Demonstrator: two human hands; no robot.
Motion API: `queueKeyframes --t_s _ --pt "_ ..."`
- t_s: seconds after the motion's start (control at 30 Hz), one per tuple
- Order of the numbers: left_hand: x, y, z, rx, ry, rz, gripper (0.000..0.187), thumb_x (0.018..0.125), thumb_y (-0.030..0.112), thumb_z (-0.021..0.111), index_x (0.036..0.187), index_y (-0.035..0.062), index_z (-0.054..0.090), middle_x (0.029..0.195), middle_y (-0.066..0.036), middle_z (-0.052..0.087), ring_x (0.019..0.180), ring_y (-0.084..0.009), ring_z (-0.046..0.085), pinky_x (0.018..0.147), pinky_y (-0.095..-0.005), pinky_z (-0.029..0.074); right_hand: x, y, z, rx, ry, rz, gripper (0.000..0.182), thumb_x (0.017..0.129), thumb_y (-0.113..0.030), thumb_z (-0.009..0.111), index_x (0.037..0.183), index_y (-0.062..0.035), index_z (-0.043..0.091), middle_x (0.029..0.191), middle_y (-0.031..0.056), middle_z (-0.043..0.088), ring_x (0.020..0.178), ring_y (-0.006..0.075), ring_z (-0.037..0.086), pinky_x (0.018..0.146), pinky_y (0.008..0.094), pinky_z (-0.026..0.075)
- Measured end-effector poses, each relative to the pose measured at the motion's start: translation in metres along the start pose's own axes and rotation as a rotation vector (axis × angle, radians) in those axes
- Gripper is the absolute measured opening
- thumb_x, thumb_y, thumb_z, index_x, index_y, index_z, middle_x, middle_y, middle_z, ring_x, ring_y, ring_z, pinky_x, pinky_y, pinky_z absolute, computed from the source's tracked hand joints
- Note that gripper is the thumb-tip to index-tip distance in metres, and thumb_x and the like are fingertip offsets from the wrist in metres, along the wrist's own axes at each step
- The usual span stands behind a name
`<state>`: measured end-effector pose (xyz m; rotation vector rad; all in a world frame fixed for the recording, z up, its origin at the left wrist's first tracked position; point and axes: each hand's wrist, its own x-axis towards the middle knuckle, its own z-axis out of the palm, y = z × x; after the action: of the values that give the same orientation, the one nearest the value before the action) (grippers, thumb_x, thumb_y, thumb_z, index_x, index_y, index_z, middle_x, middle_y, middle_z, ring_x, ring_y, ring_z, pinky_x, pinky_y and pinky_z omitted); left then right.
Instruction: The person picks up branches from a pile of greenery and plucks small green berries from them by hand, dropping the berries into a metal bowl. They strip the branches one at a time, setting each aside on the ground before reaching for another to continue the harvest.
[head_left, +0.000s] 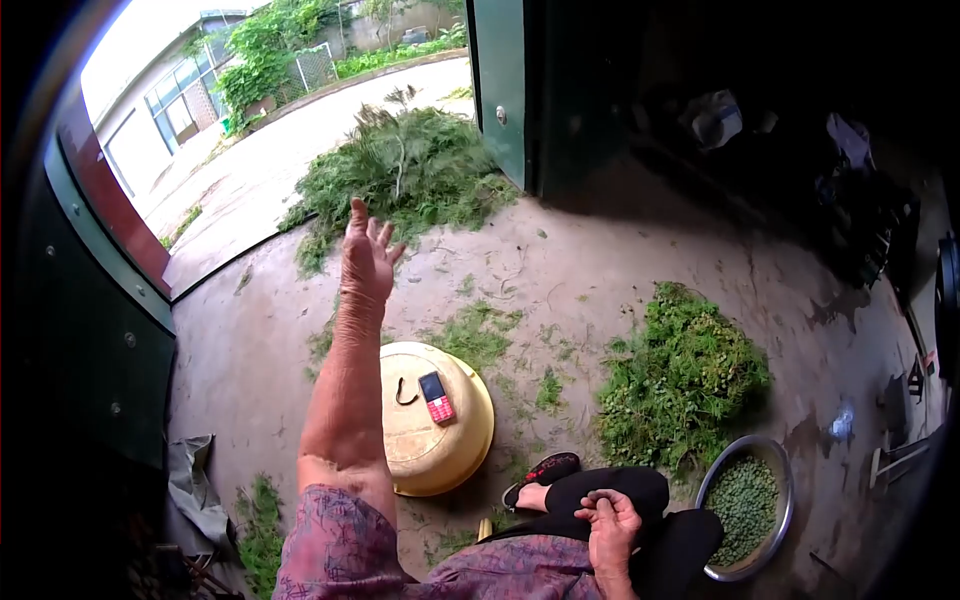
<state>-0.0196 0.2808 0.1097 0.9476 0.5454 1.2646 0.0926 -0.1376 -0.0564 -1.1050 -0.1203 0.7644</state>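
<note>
My left hand (370,258) is stretched far forward with its fingers spread, in front of a big heap of feathery green branches (410,165) at the doorway; nothing is in it. Below that arm an upturned yellow tub (470,440) carries a red phone (437,398) and a small dark curved strip (404,392). Over my lap, my right hand (610,520) has thumb and fingers pressed together; whatever may be between them is too small to name. Right of my knees stands a metal basin (788,500) of small green pods or berries (742,510).
A second green pile (685,380) lies on the floor (580,240) at the right. A dark door (500,90) edges the opening. Grey cloth (197,490) is at the lower left. Dark clutter (860,200) lines the right wall.
</note>
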Motion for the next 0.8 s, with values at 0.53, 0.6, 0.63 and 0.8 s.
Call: queueKeyframes --t_s 0.53,0.6,0.63,0.8 --pt "-0.240 -0.165 0.030 0.019 -0.222 -0.830 0.025 0.088 0.015 0.056 0.109 0.0025 0.054 0.084 -0.006 0.062 0.063 -0.0114 0.056 0.058 -0.0220 0.045 -0.017 -0.026 -0.026 -0.073 -0.344 0.213 0.018 0.090 -0.012 0.054 0.101 0.0027 0.057 0.079 0.0074 0.063 0.069 0.0128 0.063 0.061 0.0241 0.053" --pt "-0.246 -0.157 0.045 -0.014 -0.285 -0.832 0.024 0.088 0.014 0.056 0.109 0.0022 0.055 0.082 -0.006 0.061 0.062 -0.0111 0.055 0.057 -0.0216 0.045 -0.020 -0.027 -0.038 -0.084 -0.339 0.258 0.019 0.090 -0.014 0.055 0.100 0.0023 0.057 0.078 0.0067 0.063 0.066 0.0117 0.062 0.060 0.0238 0.052" --pt "-0.245 -0.154 0.052 -0.031 -0.287 -0.817 0.023 0.088 0.012 0.055 0.108 0.0012 0.055 0.080 -0.006 0.060 0.060 -0.0107 0.053 0.056 -0.0208 0.044 -0.020 -0.023 -0.046 -0.120 -0.320 0.252 0.019 0.089 -0.014 0.055 0.100 0.0018 0.057 0.076 0.0059 0.062 0.064 0.0111 0.061 0.058 0.0236 0.052" --pt "-0.231 -0.137 0.101 -0.142 -0.323 -0.718 0.026 0.088 0.011 0.054 0.112 -0.0006 0.053 0.079 -0.004 0.058 0.062 -0.0084 0.052 0.053 -0.0177 0.043 -0.018 0.002 -0.079 -0.543 -0.220 0.259 0.015 0.084 -0.011 0.054 0.090 0.0010 0.062 0.070 0.0064 0.061 0.058 0.0126 0.057 0.052 0.0264 0.046"
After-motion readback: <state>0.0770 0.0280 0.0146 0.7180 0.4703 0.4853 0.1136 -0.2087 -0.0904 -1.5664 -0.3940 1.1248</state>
